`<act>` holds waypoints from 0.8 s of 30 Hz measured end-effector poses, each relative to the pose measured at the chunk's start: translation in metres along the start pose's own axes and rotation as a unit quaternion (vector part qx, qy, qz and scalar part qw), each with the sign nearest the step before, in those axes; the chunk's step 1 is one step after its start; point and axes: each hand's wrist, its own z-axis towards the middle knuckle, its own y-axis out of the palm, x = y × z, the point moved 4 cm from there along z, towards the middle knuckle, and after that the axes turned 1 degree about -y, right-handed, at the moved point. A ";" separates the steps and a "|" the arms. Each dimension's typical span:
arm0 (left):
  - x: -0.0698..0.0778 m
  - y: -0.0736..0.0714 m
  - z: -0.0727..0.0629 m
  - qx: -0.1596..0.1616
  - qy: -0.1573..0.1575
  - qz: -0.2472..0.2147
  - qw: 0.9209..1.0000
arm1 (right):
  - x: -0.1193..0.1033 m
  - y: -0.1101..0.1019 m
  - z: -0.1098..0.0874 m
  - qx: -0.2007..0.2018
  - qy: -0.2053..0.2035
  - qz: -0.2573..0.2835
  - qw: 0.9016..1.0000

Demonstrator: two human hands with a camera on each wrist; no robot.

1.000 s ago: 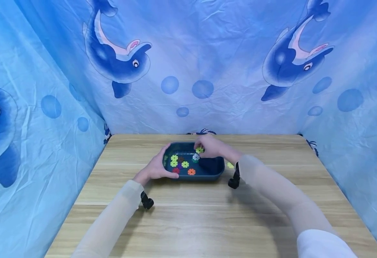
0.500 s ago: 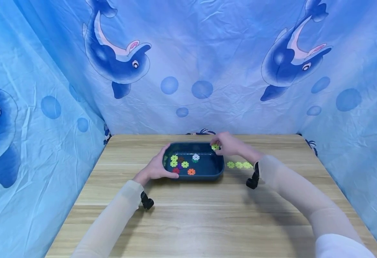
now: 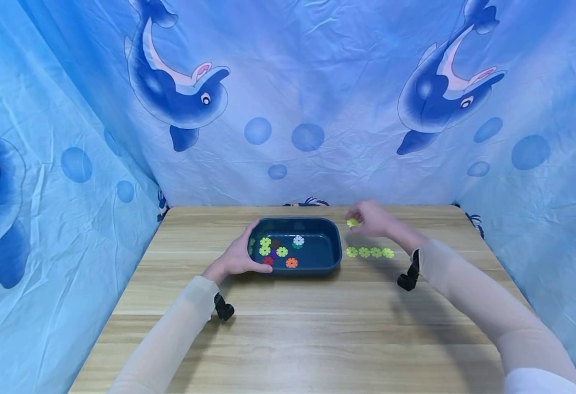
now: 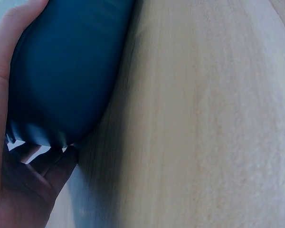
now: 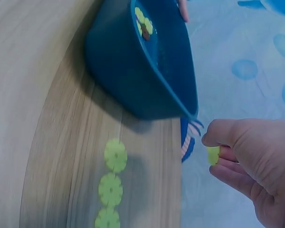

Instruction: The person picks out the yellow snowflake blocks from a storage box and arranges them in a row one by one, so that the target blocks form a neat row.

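A dark teal plastic bin stands on the table, holding several flower-shaped plastic discs. Its left end is gripped by my left hand, thumb along the near side and fingers round the end; the left wrist view shows those fingers against the wall. Up to the right of the bin, my right hand pinches a yellow-green disc between thumb and fingers, above the table. Below that hand lies a row of several yellow-green discs, close together, beside the bin's right end.
Inside the bin are yellow-green discs, an orange disc, a white disc, a red disc and darker ones. A blue dolphin-printed curtain hangs behind the wooden table.
My right hand has moved right, out from over the bin, carrying the yellow-green disc. More of the row on the table has come into sight. My left hand stays on the bin.
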 end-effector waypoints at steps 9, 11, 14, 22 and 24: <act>0.000 0.001 0.001 0.000 0.006 -0.009 1.000 | 0.025 -0.008 -0.025 0.001 0.038 0.002 0.999; 0.001 0.001 0.001 0.000 0.005 -0.009 1.000 | 0.030 -0.009 -0.030 0.004 0.043 -0.002 0.999; 0.000 0.001 0.001 0.001 0.004 -0.007 1.000 | 0.037 -0.011 -0.037 0.009 0.048 -0.005 0.999; -0.001 0.001 0.002 0.000 0.006 -0.005 1.000 | 0.049 -0.017 -0.055 0.005 0.074 -0.010 0.997; 0.000 0.001 0.002 0.000 0.005 -0.005 1.000 | 0.052 -0.018 -0.059 0.006 0.080 -0.011 0.997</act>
